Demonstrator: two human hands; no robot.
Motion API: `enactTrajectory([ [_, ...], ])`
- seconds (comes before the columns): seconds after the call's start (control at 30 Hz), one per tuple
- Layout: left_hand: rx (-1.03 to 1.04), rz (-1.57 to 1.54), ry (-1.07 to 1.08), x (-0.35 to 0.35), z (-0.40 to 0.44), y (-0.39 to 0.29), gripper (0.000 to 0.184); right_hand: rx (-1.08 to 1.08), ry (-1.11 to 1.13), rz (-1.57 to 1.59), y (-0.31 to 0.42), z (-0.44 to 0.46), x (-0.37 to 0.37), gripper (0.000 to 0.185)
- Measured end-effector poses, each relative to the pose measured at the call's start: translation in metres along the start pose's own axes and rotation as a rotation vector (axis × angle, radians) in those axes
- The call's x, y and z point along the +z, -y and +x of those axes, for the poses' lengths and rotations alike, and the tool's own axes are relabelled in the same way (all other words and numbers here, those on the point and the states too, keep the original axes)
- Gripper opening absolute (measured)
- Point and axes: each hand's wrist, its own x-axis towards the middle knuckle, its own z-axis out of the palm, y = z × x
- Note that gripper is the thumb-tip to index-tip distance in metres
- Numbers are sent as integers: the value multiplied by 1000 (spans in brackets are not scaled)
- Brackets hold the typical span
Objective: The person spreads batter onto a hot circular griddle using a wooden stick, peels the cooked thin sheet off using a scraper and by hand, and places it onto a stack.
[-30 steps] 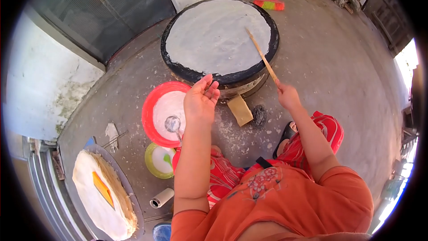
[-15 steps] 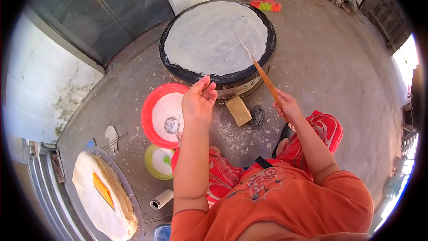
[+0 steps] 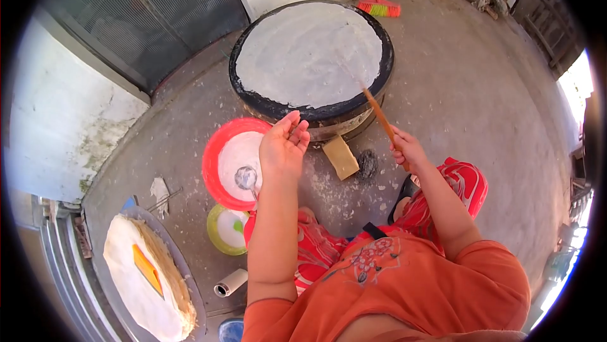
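A large round griddle [image 3: 310, 51] with a black rim is covered by a layer of pale batter. My right hand [image 3: 408, 150] is closed around the handle of a long wooden spatula [image 3: 379, 113]. Its far end reaches over the griddle's right front, where the blade blends into the batter. My left hand [image 3: 284, 147] hangs palm up in front of the griddle, empty, fingers apart and slightly curled. Partly behind that wrist is a red basin [image 3: 212, 160] of whitish batter, with a metal ladle [image 3: 245, 178] resting in it.
A green bowl [image 3: 215, 241] with white liquid stands by the basin. At lower left lies a thick stack of flatbreads [image 3: 126, 272] with an orange scraper [image 3: 147, 269] on top. A tan block [image 3: 341, 157] sits before the griddle. A broom [image 3: 379, 8] stands behind.
The spatula's visible tip has shifted right and towards me across the batter. My left hand stays nearly in place.
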Motion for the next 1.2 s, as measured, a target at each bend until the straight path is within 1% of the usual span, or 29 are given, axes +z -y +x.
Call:
enactTrajectory([
  [0.03, 0, 0, 14, 1, -3, 0, 24, 27, -18, 239, -6, 0, -8, 34],
  [0.07, 0, 1, 28, 2, -5, 1, 24, 26, -19, 238, -19, 5, -11, 34],
  [0.13, 1, 2, 24, 2, -6, 1, 25, -524, -287, -647, -57, 20, -16, 37],
  [0.17, 3, 5, 21, 2, -6, 1, 25, -521, -288, -648, -69, 16, -16, 37],
  [0.2, 0, 5, 21, 4, -7, 1, 25, -659, -93, -697, -74, 9, -9, 37],
  [0.27, -8, -5, 2, 8, -8, -1, 24, -796, 112, -742, -71, 7, -1, 37],
  [0.33, -3, 4, 14, 5, -6, 0, 25, -221, 161, -450, -28, -12, 17, 37],
  [0.37, 0, 14, 28, 4, -5, 0, 26, -220, 165, -453, -14, -10, 20, 37],
  [0.43, -8, 14, 25, 3, -5, 1, 26, -187, -75, -247, 13, 5, 23, 38],
  [0.67, -13, 24, 17, 6, -1, 1, 26, -250, -144, -190, 70, 82, 14, 39],
  [0.73, -8, 24, 16, 5, 0, 1, 26, -309, -317, -452, 76, 100, 8, 36],
  [0.77, -5, 26, 15, 5, 1, 1, 26, -308, -316, -452, 75, 104, 3, 36],
  [0.83, 1, 11, -3, 7, 0, -1, 26, -425, -483, -741, 79, 106, 1, 34],
  [0.87, 7, -5, -18, 9, -1, -2, 25, -423, -483, -741, 78, 104, 0, 34],
  [0.93, 9, -4, -24, 10, -2, -4, 25, -432, -552, -991, 81, 93, 1, 34],
  [0.97, 12, -2, -28, 11, -3, -4, 25, -431, -552, -992, 86, 90, 2, 34],
  [1.03, 11, 0, -27, 11, -2, -4, 25, -427, -568, -1142, 99, 79, 13, 36],
  [1.07, 9, 5, -26, 11, -2, -2, 26, -420, -569, -1141, 103, 79, 15, 36],
  [1.13, -2, 12, -28, 12, -2, -2, 26, -350, -482, -1159, 117, 86, 19, 33],
  [1.17, -5, 13, -30, 13, -2, -1, 26, -348, -486, -1158, 121, 92, 20, 33],
  [1.2, -7, 14, -29, 13, -2, 0, 26, -343, -467, -1205, 126, 97, 22, 37],
])
